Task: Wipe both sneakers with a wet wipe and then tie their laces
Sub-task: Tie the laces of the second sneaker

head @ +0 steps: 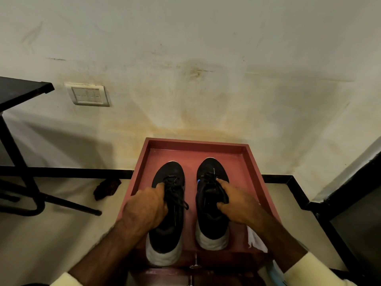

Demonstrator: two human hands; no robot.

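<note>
sleeves (pixel 305 265): pale cream cuffs are showing at both lower corners, with bare forearms reaching forward from them.
pale blue item (pixel 275 269): is lying beside the right forearm, partly hidden, too little in view to identify.
wet wipe (pixel 255 238): a crumpled white sheet is lying at the near right corner of the tray, partly under the right forearm and apart from both shoes.
left grip (pixel 144 207): is curling round the outer side of the left sneaker at mid-length, with the forefinger stretching forward along the lacing.
right grip (pixel 239 201): is clasping the right sneaker from its outer side, thumb at the collar opening and forefinger lying by the lacing.
left sneaker (pixel 167 234): black upper, white sole, toe pointing at the wall; its heel is lying over the near rim of the tray.
right sneaker (pixel 210 213): is sitting parallel to the other one, a gap between them, heel inside the near rim.
laces (pixel 177 197): black; on the left shoe a loose end is trailing over the inner side.
tray (pixel 195 142): red, square and raised-edged, it is holding both shoes; what is carrying it is mostly hidden.
floor (pixel 61 234): pale, running to a black skirting (pixel 82 172).
dark cloth (pixel 107 188): is lying crumpled on the floor just left of the tray.
black frame (pixel 12 141): a dark table top and legs are standing at the far left.
switch plate (pixel 88 96): white, is sitting low on the wall.
wall (pixel 206 58): off-white, stained and scuffed, is filling the upper half.
</note>
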